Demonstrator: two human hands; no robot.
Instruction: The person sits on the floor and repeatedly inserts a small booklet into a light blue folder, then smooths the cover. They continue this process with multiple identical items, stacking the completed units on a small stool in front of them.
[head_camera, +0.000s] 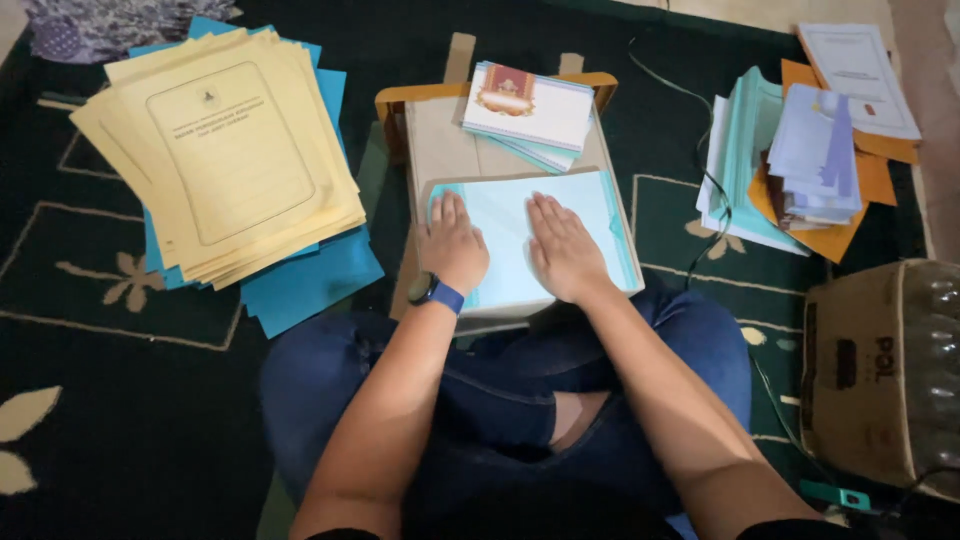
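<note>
From the head camera, both hands lie flat, fingers spread and gripping nothing, on a pale blue paper stack (520, 245) atop a small wooden desk (440, 130) at the centre: the left hand (452, 243) with a blue wristband (437, 293), the right hand (560, 248) beside it. Yellow folders (225, 150) lie far left; mixed papers (800, 150) far right.

View: single head-worn camera, no second view to overlap.
Position: above a seated person's lap, close to the work.
Direction: steeply downward and forward, over the small wooden desk (500, 110) on the dark patterned carpet (130, 400).
Nearness: forearms fill the lower frame; the left hand (452, 245) and right hand (563, 250) sit at centre.
Coverage: carpet reaches the left and bottom edges; bare floor (930, 60) shows top right.
</note>
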